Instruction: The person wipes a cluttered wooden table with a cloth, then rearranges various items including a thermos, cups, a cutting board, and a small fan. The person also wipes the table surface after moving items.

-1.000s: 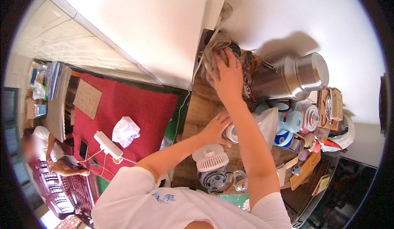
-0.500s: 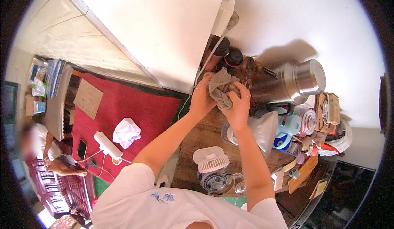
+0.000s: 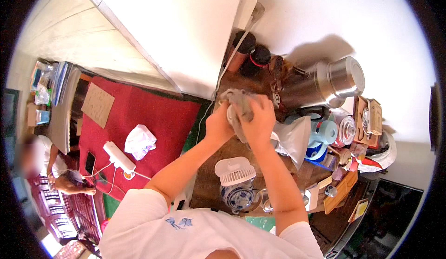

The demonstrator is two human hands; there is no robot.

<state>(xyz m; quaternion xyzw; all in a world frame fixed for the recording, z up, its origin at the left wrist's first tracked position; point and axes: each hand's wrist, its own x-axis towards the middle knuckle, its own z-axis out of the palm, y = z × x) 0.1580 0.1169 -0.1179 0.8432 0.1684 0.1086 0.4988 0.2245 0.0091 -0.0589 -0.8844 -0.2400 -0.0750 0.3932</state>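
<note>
Your left hand [image 3: 219, 123] grips what looks like a small pale cup [image 3: 231, 113], and your right hand [image 3: 258, 119] presses a grey cloth [image 3: 241, 105] around it above the wooden table [image 3: 210, 175]. Turn the cup steadily, keeping your grip firm.

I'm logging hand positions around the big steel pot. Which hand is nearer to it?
Right. The right hand, holding the grey cloth, sits just left of the steel pot; the left hand is farther left, beyond the cloth.

Matt grey cloth [image 3: 240, 105], glossy steel pot [image 3: 325, 85], dark wooden table [image 3: 209, 184], red carpet [image 3: 153, 115].
</note>
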